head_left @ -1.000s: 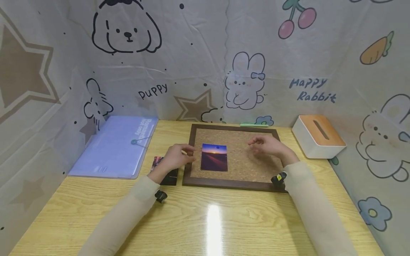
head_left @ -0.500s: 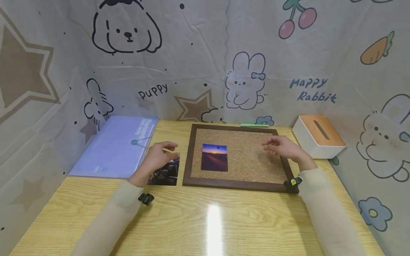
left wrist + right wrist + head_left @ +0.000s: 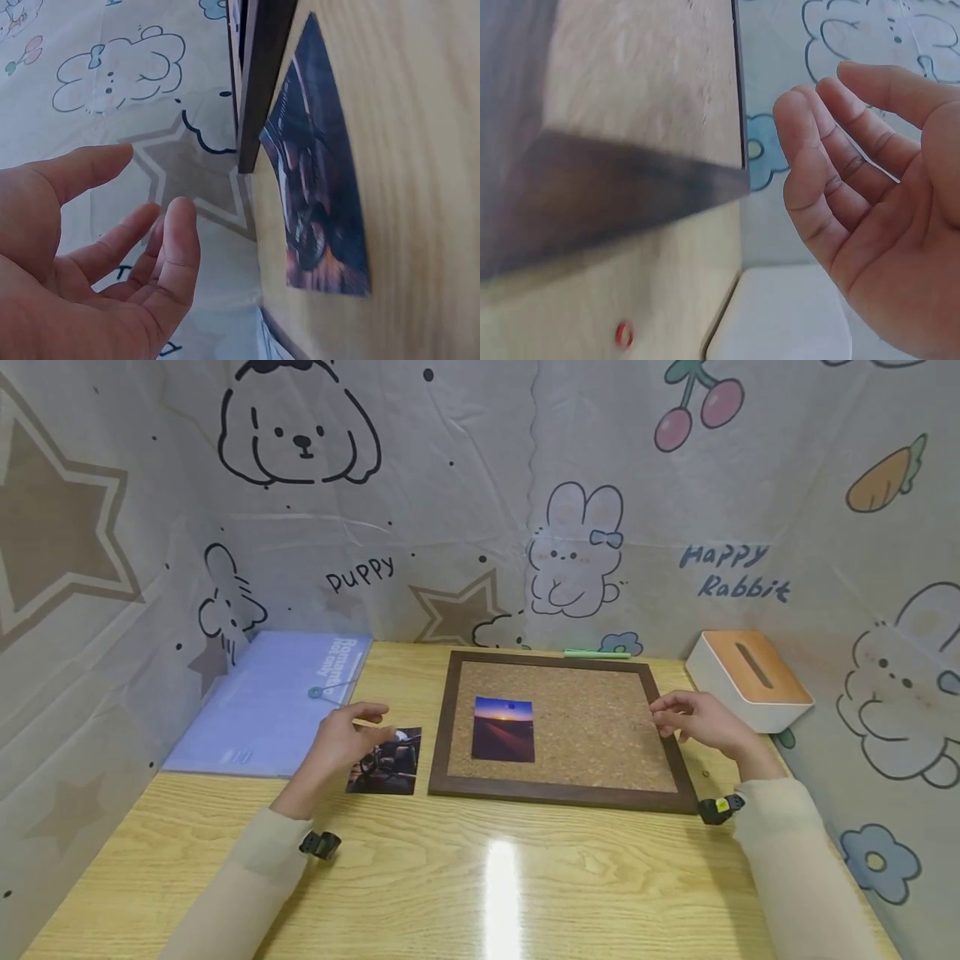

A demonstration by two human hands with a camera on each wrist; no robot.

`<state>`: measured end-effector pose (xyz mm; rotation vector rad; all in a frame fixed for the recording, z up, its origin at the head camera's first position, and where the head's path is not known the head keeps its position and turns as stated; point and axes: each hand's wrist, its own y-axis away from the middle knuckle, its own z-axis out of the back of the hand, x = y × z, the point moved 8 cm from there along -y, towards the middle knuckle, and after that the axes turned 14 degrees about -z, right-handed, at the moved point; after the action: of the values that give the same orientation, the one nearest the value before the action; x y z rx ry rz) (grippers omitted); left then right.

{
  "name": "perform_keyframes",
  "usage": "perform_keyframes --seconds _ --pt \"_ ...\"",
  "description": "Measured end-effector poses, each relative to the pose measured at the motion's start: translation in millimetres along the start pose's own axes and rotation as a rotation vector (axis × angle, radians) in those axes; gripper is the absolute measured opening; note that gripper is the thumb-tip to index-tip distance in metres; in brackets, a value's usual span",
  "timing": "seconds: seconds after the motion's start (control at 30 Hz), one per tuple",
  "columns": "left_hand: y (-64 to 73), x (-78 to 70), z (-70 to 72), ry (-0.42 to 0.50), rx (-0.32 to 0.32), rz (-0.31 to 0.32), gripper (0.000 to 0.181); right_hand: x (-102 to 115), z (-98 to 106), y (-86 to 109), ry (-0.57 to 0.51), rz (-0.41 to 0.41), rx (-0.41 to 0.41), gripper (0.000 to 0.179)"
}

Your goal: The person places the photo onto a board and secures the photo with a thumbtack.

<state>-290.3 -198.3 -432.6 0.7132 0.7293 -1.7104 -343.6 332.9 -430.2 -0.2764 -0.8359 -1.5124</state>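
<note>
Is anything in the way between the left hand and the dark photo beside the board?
No, nothing visible stands between the left hand and the dark photo. The brown frame is on the photo's other side.

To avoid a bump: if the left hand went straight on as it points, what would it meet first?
Probably the left side of the corkboard frame, though the left hand looks raised, so it might pass over; height is unclear.
</note>
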Motion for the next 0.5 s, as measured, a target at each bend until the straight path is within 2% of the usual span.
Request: perform_keyframes --seconds 0.23,0.5 --pt "14.9 15.3 6.9 0.009 -0.007 0.057 0.056 -20 7 13.6 -0.016 -0.003 -0.003 0.042" --pt "24.2 30.4 8.7 0.007 -0.003 0.111 0.055 -47 11 18.4 -0.028 -0.07 -0.012 0.044"
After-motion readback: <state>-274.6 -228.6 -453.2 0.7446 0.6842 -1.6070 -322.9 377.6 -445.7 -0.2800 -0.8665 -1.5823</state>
